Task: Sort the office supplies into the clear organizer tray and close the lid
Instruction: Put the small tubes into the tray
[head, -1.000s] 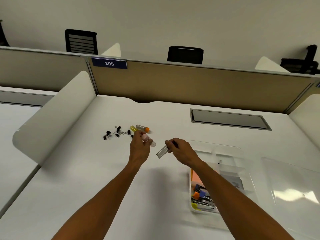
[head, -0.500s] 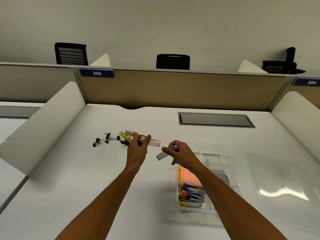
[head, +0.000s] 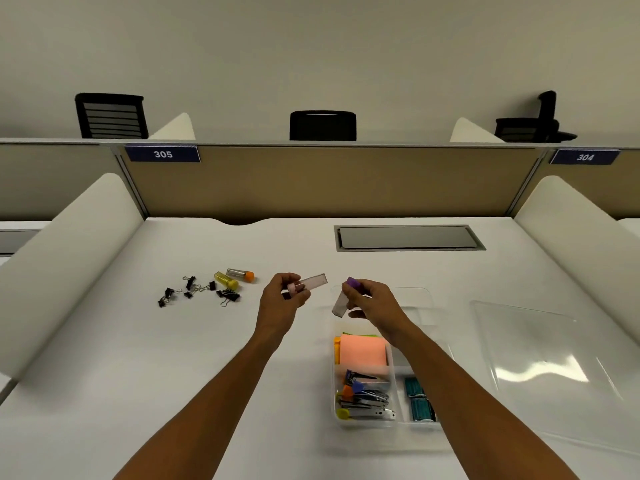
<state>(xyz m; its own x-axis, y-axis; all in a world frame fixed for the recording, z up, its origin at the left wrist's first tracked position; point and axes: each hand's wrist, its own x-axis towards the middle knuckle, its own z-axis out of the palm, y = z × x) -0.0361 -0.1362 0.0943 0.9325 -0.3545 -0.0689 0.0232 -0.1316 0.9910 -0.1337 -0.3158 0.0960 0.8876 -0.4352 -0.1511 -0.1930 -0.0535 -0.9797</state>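
Since half a second before, the right hand had tipped its tube more upright, purple cap up, while the left hand had barely shifted. Both forearms reached forward over the white desk, wrists level, the hands near each other but apart. The left hand pinched a pink-capped tube at its cap end, the clear body pointing right and slightly up. The right hand pinched the purple-capped tube near its cap, the body hanging down and left over the far end of the clear organizer tray. The right forearm covered part of the tray's middle, and what the tubes held was too small to make out. The tray's near compartments showed sticky notes, staplers and teal staple boxes. Its lid lay flat on the desk to its right. Black binder clips, a yellow tube and an orange-capped tube lay loose to the left.
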